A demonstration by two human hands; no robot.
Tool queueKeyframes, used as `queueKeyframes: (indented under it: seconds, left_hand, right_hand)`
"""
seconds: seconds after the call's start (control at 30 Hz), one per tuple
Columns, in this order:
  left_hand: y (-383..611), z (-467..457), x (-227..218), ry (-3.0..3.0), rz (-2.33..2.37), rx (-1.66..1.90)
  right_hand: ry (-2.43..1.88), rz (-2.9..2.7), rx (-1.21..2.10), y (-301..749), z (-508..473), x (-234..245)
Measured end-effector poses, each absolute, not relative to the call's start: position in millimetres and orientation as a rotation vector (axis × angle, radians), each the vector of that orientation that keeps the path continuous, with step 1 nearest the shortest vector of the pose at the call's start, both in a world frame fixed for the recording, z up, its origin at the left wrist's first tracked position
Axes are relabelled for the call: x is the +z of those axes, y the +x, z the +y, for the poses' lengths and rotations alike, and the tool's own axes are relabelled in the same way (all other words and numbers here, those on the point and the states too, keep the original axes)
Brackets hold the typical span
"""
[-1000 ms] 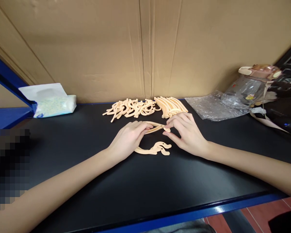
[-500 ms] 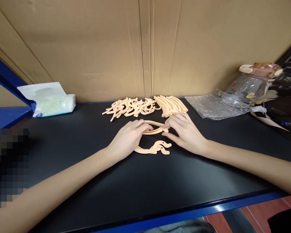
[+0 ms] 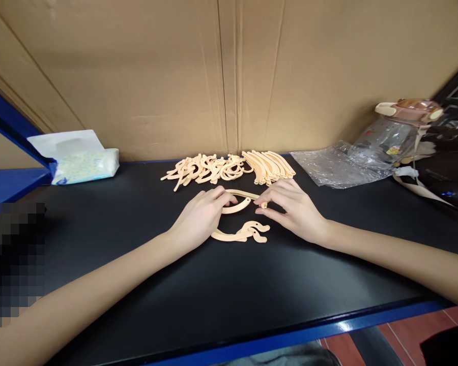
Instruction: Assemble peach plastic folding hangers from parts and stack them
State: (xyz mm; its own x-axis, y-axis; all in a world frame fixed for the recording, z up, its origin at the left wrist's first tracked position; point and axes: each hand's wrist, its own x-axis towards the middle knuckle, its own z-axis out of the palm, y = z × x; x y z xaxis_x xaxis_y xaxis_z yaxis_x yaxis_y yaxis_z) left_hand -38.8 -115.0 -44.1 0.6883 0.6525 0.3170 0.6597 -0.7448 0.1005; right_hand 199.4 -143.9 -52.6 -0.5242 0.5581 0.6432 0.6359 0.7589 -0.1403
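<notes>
Both my hands rest on a black table (image 3: 221, 295) around two thin curved beige plastic strips (image 3: 239, 200). My left hand (image 3: 200, 216) has its fingers curled on the left end of the strips. My right hand (image 3: 292, 208) pinches their right end between thumb and fingers. The strips lie apart from each other at the right end. Just in front of my hands lies a small stack of joined beige pieces (image 3: 244, 234). Behind my hands sit a loose heap of hooked beige pieces (image 3: 206, 169) and a neat row of curved beige strips (image 3: 269, 165).
A cardboard wall (image 3: 229, 76) closes off the back. A pack of tissues (image 3: 78, 160) lies at the back left by a blue frame. Crumpled clear plastic (image 3: 336, 165), a clear bottle (image 3: 399, 132) and dark bags stand at the right. The table's blue front edge (image 3: 309, 333) runs below.
The two strips, pressed together at their right end before, have sprung apart there. My right fingers have shifted slightly on the upper strip. My left hand has barely moved.
</notes>
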Motion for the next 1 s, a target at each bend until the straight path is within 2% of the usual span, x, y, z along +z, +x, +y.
queueKeyframes:
  seconds: [0.37, 0.6, 0.8, 1.0]
  left_hand:
    - [-35.9, -117.9, -43.7, -2.883, -1.226, -0.674]
    - [-37.5, -120.8, -40.2, -3.051, -1.115, -0.701]
    - [-39.7, -115.3, -44.8, -3.245, -1.116, -0.717]
    - [-37.6, -118.0, -42.7, -3.208, -1.118, -0.759]
  right_hand:
    - [-0.898, -2.254, -0.194, 198.3, -145.4, -54.0]
    - [-0.991, -2.223, -0.367, 199.9, -144.2, -54.6]
    - [-0.911, -2.261, 0.012, 200.7, -144.0, -57.4]
    - [-0.814, -2.300, 0.103, 200.9, -143.3, -57.1]
